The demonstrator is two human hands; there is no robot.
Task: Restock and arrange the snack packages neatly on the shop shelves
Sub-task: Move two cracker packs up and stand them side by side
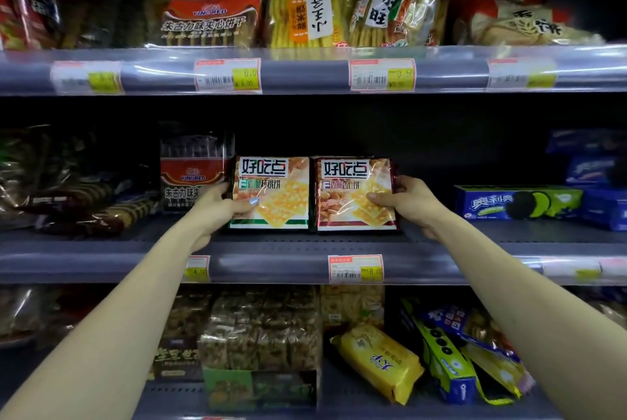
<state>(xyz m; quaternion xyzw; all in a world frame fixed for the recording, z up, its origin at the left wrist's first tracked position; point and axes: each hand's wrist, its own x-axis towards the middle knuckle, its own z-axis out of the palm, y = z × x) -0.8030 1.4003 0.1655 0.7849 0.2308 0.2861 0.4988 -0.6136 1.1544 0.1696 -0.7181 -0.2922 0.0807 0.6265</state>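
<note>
Two cracker packs stand upright side by side on the middle shelf [305, 243]. The green-edged cracker pack [274, 192] is on the left, and my left hand [220, 207] grips its left edge with the thumb across its front. The red-edged cracker pack [353, 194] touches it on the right. My right hand [403, 199] grips that pack's right edge, thumb on the front. Both packs rest on the shelf board, set back from its front rail.
A red-banded sandwich biscuit pack [193, 175] stands just left of my left hand. Blue cookie boxes [515, 202] lie at the right. The top shelf [305, 75] holds several biscuit bags. Below, a yellow pack [376, 362] and tilted boxes lie loose.
</note>
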